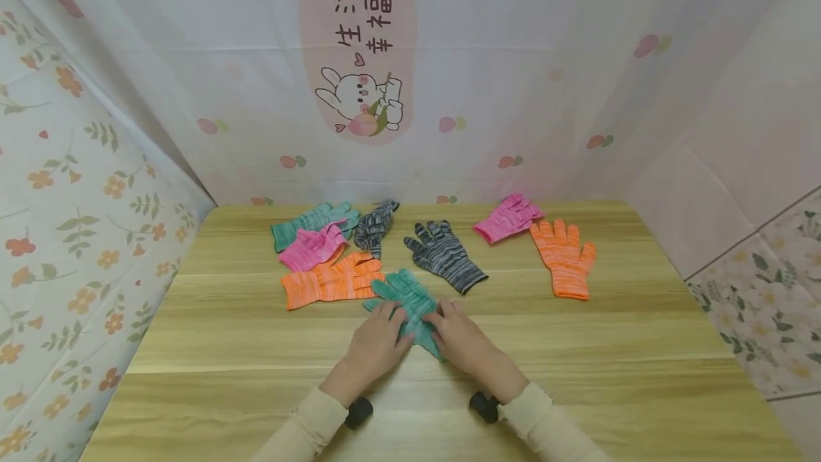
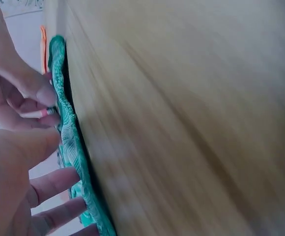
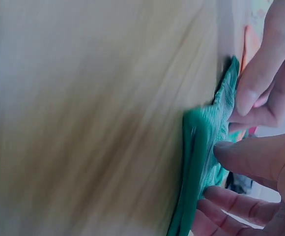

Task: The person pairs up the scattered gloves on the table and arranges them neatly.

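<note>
A teal-green knit glove (image 1: 410, 305) lies on the wooden table in front of the person, its fingers pointing away. My left hand (image 1: 380, 337) rests on the glove's left side. In the left wrist view, the left fingers (image 2: 59, 179) are spread and fairly straight against the glove's edge. On the other side, my right hand (image 1: 460, 334) touches the glove near its cuff. The right wrist view shows the right thumb (image 3: 248, 155) on top of the teal fabric (image 3: 206, 128), with the other fingers stretched along its side.
Left of centre, an orange glove (image 1: 327, 282), a pink glove (image 1: 314, 247), another green glove (image 1: 314, 223) and a crumpled grey glove (image 1: 374, 229) lie close together. A flat grey glove (image 1: 445, 255), a pink glove (image 1: 509, 219) and an orange glove (image 1: 566, 262) lie rightward. Behind hangs a printed curtain (image 1: 513, 77).
</note>
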The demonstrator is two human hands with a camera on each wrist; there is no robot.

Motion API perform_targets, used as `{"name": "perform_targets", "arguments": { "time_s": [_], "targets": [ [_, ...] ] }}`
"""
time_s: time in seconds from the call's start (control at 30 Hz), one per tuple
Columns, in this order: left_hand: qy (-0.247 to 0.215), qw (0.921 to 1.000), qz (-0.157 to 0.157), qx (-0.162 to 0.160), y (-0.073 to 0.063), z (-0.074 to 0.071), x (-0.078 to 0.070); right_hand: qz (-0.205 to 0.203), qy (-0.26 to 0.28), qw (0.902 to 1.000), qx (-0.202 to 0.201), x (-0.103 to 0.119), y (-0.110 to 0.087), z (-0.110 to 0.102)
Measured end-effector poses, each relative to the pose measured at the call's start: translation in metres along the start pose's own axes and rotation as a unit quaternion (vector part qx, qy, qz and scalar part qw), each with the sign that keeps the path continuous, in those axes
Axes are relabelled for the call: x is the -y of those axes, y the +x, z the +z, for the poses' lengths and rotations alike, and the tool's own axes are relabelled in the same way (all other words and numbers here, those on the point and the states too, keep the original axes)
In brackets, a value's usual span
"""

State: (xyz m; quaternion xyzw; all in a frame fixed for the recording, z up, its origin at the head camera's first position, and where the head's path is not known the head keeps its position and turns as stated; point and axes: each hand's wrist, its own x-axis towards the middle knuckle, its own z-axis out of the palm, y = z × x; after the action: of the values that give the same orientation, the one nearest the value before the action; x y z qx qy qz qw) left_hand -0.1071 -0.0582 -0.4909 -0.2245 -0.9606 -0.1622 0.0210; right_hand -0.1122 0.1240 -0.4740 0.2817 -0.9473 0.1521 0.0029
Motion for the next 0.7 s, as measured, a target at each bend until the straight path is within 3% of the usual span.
{"name": "perform_targets", "arguments": {
  "time_s": [0.37, 0.53, 0.7],
  "targets": [
    [0.03, 0.9993, 0.022, 0.001, -0.012, -0.012, 0.033, -0.036, 0.016, 0.999, 0.021, 0.041, 0.005, 0.011],
    [0.002, 0.9989, 0.035, 0.033, -0.021, -0.024, 0.053, -0.043, 0.012, 0.9984, 0.034, 0.056, 0.011, 0.015],
    [-0.019, 0.9955, 0.053, 0.076, -0.029, -0.04, 0.075, -0.046, 0.019, 0.9987, 0.015, 0.065, 0.02, 0.021]
  ]
}}
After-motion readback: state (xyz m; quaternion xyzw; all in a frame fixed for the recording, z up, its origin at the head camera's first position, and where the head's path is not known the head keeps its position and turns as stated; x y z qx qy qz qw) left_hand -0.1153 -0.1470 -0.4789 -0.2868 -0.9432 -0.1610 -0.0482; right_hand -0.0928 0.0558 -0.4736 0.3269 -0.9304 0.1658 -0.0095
